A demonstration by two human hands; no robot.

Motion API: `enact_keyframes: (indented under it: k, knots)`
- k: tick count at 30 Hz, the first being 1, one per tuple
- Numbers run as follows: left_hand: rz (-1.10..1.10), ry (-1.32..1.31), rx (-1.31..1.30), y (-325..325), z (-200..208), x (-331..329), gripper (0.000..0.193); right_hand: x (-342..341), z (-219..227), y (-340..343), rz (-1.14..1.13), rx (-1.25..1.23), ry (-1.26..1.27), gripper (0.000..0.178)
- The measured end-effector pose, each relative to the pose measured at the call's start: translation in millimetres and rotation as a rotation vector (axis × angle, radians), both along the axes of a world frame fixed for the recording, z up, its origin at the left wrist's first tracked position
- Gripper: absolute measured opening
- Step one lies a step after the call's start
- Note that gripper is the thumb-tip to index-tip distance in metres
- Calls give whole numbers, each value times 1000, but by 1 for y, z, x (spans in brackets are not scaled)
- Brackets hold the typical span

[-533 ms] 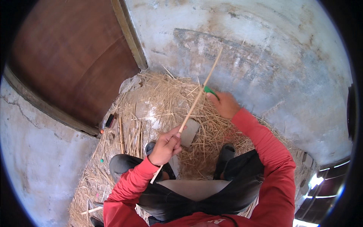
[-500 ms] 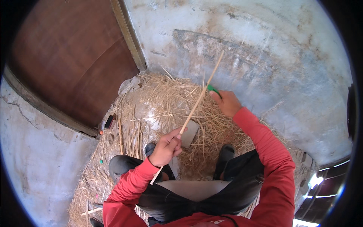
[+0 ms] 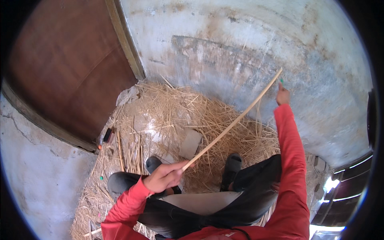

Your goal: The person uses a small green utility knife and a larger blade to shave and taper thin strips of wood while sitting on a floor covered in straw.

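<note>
A long pale stick (image 3: pixel 233 123), which looks like split bamboo or cane, slants up to the right between my hands. My left hand (image 3: pixel 164 176) is closed round its lower end, above my left knee. Out near the stick's far end, my right hand (image 3: pixel 283 96) is closed on a small green tool (image 3: pixel 281 80). Only a bit of that tool shows, so its kind cannot be made out. The tool is close beside the stick's tip; whether they touch is unclear. A thin pale shaving (image 3: pixel 258 107) hangs under the stick's upper part.
Straw-like shavings (image 3: pixel 176 100) cover the floor, with a flat grey block (image 3: pixel 191 143) between my sandalled feet. Longer strips (image 3: pixel 136 154) and a dark brush-like object (image 3: pixel 107 135) lie at left. A stained wall (image 3: pixel 240 48) rises ahead, beside a brown door (image 3: pixel 72 60).
My right hand with the green tool has swept up and right, out to the stick's far end. The stick has tilted lower to the right, and my left hand now grips its near end.
</note>
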State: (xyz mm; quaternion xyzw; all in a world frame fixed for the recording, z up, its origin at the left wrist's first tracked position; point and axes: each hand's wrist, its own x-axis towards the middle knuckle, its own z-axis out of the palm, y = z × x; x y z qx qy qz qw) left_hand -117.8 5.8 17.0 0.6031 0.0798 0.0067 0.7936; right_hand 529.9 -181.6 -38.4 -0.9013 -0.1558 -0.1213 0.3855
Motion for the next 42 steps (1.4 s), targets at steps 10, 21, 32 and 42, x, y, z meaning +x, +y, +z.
enact_keyframes:
  k: [10,21,32,42]
  knots:
    - [320,-78,-107,18,8,27,47,-179,90,29,547,286,357,46]
    - [373,-130,-54,8,30,77,45,-319,115,96,1069,288,400,20]
    - [223,-5,108,1,15,88,48,-333,96,115,1002,291,508,40]
    - [389,51,95,11,-2,88,50,-356,102,88,1182,-248,173,61]
